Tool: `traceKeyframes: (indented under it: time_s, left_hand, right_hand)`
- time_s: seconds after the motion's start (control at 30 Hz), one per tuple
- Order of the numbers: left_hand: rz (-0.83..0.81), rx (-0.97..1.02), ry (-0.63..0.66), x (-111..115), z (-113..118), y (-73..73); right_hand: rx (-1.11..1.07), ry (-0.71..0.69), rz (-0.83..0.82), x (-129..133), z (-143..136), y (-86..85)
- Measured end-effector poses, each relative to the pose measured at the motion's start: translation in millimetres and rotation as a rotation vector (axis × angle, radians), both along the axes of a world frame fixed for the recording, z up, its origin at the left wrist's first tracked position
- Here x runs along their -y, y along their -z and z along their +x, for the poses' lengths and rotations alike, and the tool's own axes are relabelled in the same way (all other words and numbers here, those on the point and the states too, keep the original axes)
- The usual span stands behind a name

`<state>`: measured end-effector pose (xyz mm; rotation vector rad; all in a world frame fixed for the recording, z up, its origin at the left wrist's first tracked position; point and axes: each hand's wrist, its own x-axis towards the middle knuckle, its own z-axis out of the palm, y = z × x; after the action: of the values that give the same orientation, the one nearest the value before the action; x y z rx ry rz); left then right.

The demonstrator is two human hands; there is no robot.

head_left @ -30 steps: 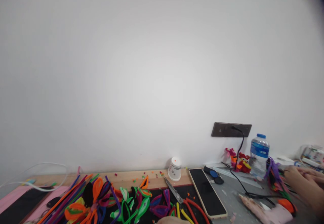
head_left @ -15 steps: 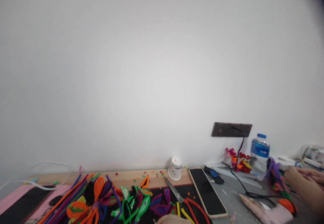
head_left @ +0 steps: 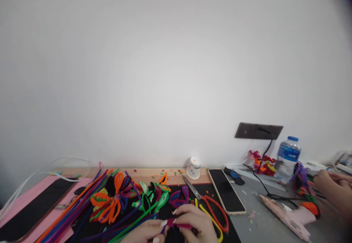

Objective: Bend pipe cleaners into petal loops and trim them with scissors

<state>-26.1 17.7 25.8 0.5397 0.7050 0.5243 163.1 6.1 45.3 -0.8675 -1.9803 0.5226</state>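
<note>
At the bottom edge, my left hand (head_left: 147, 231) and my right hand (head_left: 196, 221) meet, fingertips close together. Both pinch a magenta and purple pipe cleaner (head_left: 171, 223), whose ends are partly covered by the fingers. Just behind them lies a purple and magenta looped pipe-cleaner piece (head_left: 178, 198). A green and white looped piece (head_left: 150, 197) is to its left, and an orange flower-like bundle (head_left: 117, 201) further left. Scissors with red handles (head_left: 211, 208) lie right of my right hand, beside a bent yellow pipe cleaner (head_left: 213, 221).
Long loose pipe cleaners (head_left: 74, 212) lie at left, near a pink sheet (head_left: 35, 195). An upturned paper cup (head_left: 193, 169) and a phone (head_left: 227, 191) are behind. At right are a pink glue gun (head_left: 291, 217), a bottle (head_left: 288, 158) and another person's hands (head_left: 332, 188).
The view has tilted down and turned slightly left. Both my hands now show with the pipe cleaner between them; before, only part of one hand was visible at the bottom edge.
</note>
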Motion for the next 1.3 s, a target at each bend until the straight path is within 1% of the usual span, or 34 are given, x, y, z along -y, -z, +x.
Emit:
traceKeyframes:
  time_s: [0.1,0.2,0.3,0.4,0.53,0.67,0.8,0.9,0.97,1.03,1.1,1.13,1.2,1.3]
  left_hand:
    - [0.014,0.000,-0.006,-5,2,7.2]
    - [0.032,0.010,-0.022,-4,3,9.9]
    - [0.071,0.010,-0.088,2,4,7.9]
    - [0.136,-0.036,-0.144,8,5,3.0]
    - [0.163,-0.097,-0.099,10,7,-1.6]
    - [0.220,-0.109,-0.044,7,8,-1.7]
    - [0.256,-0.154,-0.034,9,9,-2.8]
    - [0.287,-0.196,-0.039,13,10,-2.9]
    - [0.332,-0.248,-0.014,12,10,-1.4]
    - [0.392,-0.298,0.074,10,9,0.7]
    - [0.439,-0.331,0.158,8,10,2.3]
    - [0.450,-0.338,0.172,8,10,2.4]
    - [0.449,-0.340,0.120,9,11,1.0]
    - [0.389,-0.289,0.061,14,12,-4.7]
  right_hand:
    - [0.035,0.015,0.010,2,0,-4.4]
    - [0.045,0.028,-0.007,4,-1,-7.2]
    - [0.038,0.030,-0.037,4,-3,-7.0]
    - [0.007,0.037,-0.059,4,-5,-4.4]
    - [-0.014,0.036,-0.058,4,-5,-1.2]
    - [-0.008,0.044,-0.049,4,-6,-2.4]
    - [-0.014,0.037,-0.001,5,-10,-4.3]
    - [-0.023,0.038,-0.014,6,-12,-4.1]
    - [-0.015,0.040,-0.057,8,-13,-3.9]
    - [-0.005,0.053,-0.132,9,-14,-4.0]
    - [-0.022,0.100,-0.249,9,-14,-3.8]
    - [-0.045,0.122,-0.321,9,-14,-3.3]
    - [-0.106,0.132,-0.471,7,-14,-1.0]
    - [-0.137,0.061,-0.616,4,-13,5.8]
